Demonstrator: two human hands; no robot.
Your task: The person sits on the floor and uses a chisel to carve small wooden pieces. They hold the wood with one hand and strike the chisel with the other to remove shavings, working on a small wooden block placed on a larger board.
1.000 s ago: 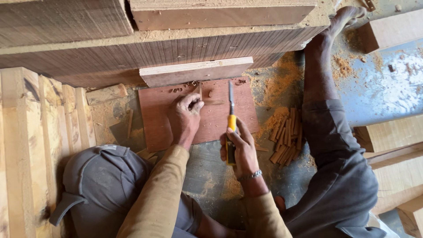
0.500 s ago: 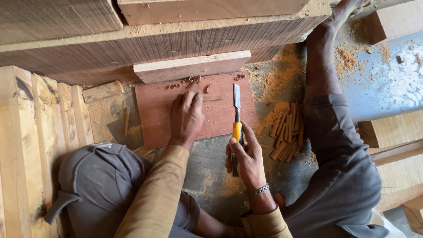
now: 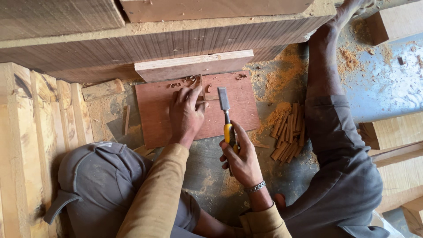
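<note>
Reddish-brown, the flat rectangular wooden board (image 3: 154, 119) lies on the dusty floor (image 3: 207, 172) between the seated person's legs, its far edge against a pale wooden block (image 3: 194, 66) that sits before a stack of dark planks (image 3: 88, 53). On the board, under the left hand, a thin strip of wood (image 3: 205, 102) is being worked. Curled shavings (image 3: 183, 82) along the board's far edge and a heap of short cut wooden sticks (image 3: 288, 132) on the floor just to the right suggest that a good deal of paring is already done; the strip under the hand looks unfinished, so I judge the work to be partway along, though how much is left cannot be told from here.

The left hand (image 3: 186, 115) rests flat on the board, fingers (image 3: 194, 94) stretched forward and spread a little, pressing the strip down rather than clasping it. The right hand (image 3: 241, 158) is closed around the yellow-handled chisel (image 3: 225, 115), fingers wrapped about the handle, the steel blade pointing away from the body and lying over the board just beside the left fingertips. Orange sawdust (image 3: 282, 75) is scattered over the floor to the right.
</note>
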